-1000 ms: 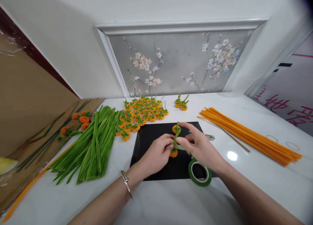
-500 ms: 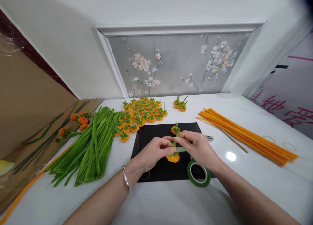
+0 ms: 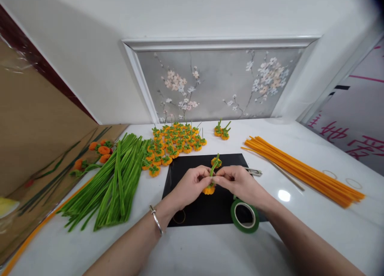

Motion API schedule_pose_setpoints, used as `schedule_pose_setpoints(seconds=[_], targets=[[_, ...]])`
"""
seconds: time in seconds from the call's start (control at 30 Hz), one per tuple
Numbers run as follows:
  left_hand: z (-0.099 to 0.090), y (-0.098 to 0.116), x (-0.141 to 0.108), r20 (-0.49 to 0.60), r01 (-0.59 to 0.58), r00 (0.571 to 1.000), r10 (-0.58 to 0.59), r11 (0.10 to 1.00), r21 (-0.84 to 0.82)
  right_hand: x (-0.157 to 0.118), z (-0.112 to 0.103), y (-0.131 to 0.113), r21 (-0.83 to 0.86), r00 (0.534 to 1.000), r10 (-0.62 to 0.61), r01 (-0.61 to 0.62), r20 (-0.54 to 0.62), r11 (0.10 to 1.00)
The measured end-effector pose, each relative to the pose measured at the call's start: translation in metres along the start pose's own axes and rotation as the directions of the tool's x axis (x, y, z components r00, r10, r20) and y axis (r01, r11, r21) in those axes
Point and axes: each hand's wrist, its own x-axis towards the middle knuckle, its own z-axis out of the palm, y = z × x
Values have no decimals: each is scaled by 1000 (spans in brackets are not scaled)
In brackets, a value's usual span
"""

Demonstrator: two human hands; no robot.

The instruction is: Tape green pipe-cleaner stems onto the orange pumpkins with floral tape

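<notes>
Orange pumpkin [image 3: 209, 189], green stem up, pinched by left hand [image 3: 192, 186] and right hand [image 3: 240, 184]

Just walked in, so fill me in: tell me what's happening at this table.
A person's left hand and right hand pinch the green stem of a small orange pumpkin above a black mat. A green tape roll lies beside it. Finished pumpkins, green stems and orange stems lie around them.

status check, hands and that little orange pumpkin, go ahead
Left hand and right hand both pinching pumpkin stem over black mat. Tape roll by right wrist. Second pumpkin just behind, not touching.
</notes>
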Motion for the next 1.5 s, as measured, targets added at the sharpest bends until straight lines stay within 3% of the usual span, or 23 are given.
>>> schedule_pose_setpoints(seconds=[0.1, 0.23, 0.33, 0.53, 0.73, 0.87, 1.03, 1.13, 1.23, 1.43, 1.5], targets=[[0, -2, 0, -35, -76, 996, 85, 978, 195, 0, 2, 3, 18, 1000, 7, -6, -18, 1000], [1, -3, 0, -35, -109, 992, 124, 952, 286, 1, 4, 6, -2, 999, -21, 21, -32, 1000], [-1, -3, 0, -47, -75, 995, 88, 969, 237, 1, 4, 8, -31, 999, -11, 10, -42, 999], [-5, -3, -1, -24, 42, 999, -43, 999, -34, 1, 2, 12, -91, 999, -10, 7, -33, 996], [-6, -1, -2, 32, 100, 995, -96, 984, -145, -1, 1, 5, 80, 1000, -7, 5, 19, 997], [-5, 0, -2, 28, 94, 995, -91, 986, -138, -3, 3, 1, 170, 1000, -7, 5, 11, 986], [-7, -3, -1, -15, 4, 1000, -3, 998, 63, -4, -2, 5, 33, 999, 12, -11, -32, 999], [-6, -5, -1, -29, -60, 997, 66, 981, 183, -2, -4, 7, -81, 992, -57, 48, -113, 996], [-3, -5, 0, -42, -84, 994, 96, 970, 228, 1, 0, 9, -175, 986, -149, 134, -80, 975], [-5, 0, 2, 89, -54, 995, 40, 985, 164, 9, 8, 11, -197, 941, -332, 312, -73, 929], [-6, 2, 3, 116, -32, 993, 18, 992, 121, 10, 9, 10, -185, 936, -342, 322, -87, 929]])
